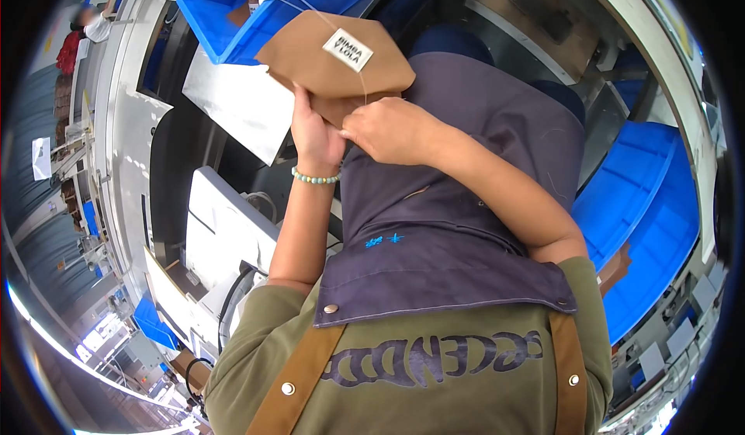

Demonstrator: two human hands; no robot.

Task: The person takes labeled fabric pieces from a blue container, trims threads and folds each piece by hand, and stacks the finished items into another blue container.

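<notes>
A brown folded piece [310,55] with a white label reading "BIMBA Y LOLA" [348,50] is held above my lap. My left hand [317,136], with a beaded bracelet at the wrist, grips its lower left part; the thumb shows and the other fingers are mostly hidden beneath. My right hand [394,131] is closed in a pinch at the lower edge, close to my left palm. What lies between its fingertips is too small to tell. A thin thread [363,86] crosses the brown piece and runs down to my right hand.
A blue bin [225,27] with brown pieces stands at the upper left, beside a white sheet [237,105]. A white machine [225,221] is left of my left arm. More blue bins [648,225] are at the right. Another person [95,27] is far off, upper left.
</notes>
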